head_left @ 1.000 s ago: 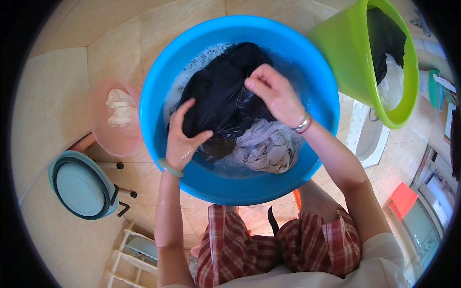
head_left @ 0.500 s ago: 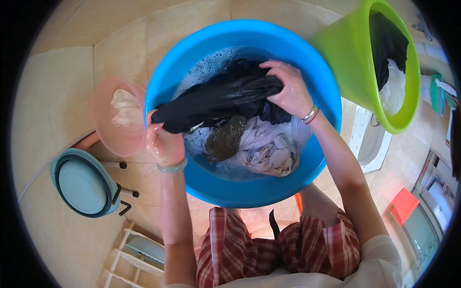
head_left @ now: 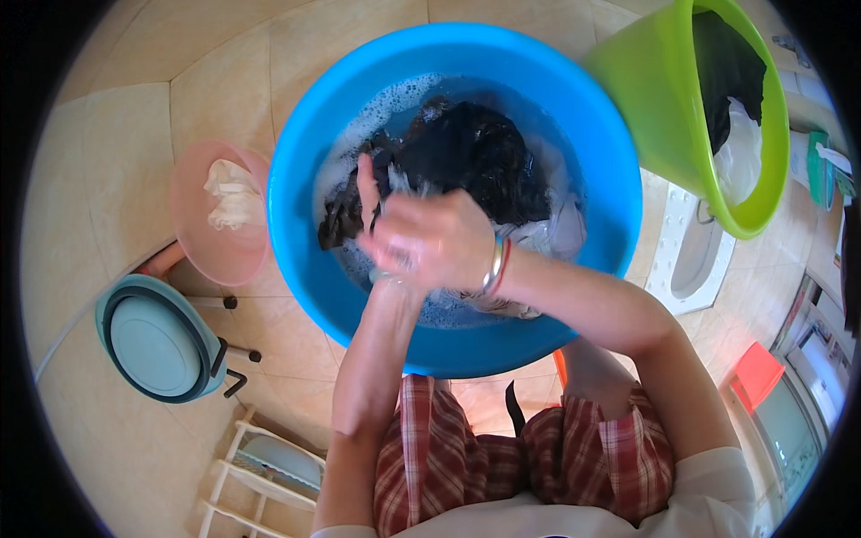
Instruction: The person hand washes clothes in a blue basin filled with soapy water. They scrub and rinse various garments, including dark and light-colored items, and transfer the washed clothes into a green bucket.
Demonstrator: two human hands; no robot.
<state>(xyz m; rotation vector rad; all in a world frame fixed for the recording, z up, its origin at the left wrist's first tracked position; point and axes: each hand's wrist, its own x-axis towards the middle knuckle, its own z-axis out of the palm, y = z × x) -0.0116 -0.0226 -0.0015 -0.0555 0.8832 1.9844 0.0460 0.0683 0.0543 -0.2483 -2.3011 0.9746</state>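
My right hand (head_left: 439,240), with a silver bracelet and red cord at its wrist, lies across my left hand (head_left: 369,199) above the blue tub (head_left: 309,296). The right fingers are curled and smeared by motion; what they hold, if anything, is hidden. One left finger points up beside dark cloth, and the other left fingers are covered. Just beyond the hands, a bunched black garment (head_left: 475,157) rises from soapy water. A dark brownish cloth (head_left: 339,220) floats at its left. Pale wet cloth (head_left: 563,211) lies to the right, partly behind my right hand and wrist.
A pink basin (head_left: 215,260) with cream cloth (head_left: 235,202) stands left of the tub. A green bucket (head_left: 641,99) holding black and white cloth stands right. A folded teal basin (head_left: 154,345), a white rack (head_left: 247,471) and a white floor toilet (head_left: 686,260) surround me.
The black garment stretched between my hands is now bunched in the water. My left hand moved right and my right hand came left and nearer, over it. The brownish cloth now shows farther left.
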